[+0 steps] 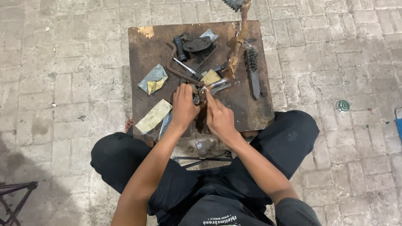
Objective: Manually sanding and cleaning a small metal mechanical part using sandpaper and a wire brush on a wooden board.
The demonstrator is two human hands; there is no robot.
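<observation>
- Paved brick floor [63,83], grey and worn, all round. A small round green thing [343,105] lies on it well to the right.
- Low dark work board [144,52], rusty brown, set in front of a seated person in black clothing; knees on either side of it.
- On the board: a long rusty curved rod [238,46] rising toward the top edge, a wire brush [252,67] just right of it, a black cylindrical handle [180,48] and a dark round pad [197,43] near the top, folded sandpaper pieces [153,79] and [153,116] at left.
- Left hand [184,109]: fingers curled narrow, closed on a small metal part [196,95] at the near centre of the board.
- Right hand [218,117]: fingers extended forward, tips pressed on a bright chrome arm [215,85] that joins the same part. Whether it grips or only presses, cannot tell.
- The metal part: small, dark, partly hidden by both hands; rusted brown on the left run, polished silver on the right. Exact shape not readable.
- Judgement on doing it well: hold the piece flat on the board with the left, keep the right hand's pressure close to the joint so nothing twists, and keep loose sandpaper clear of the fingers.
</observation>
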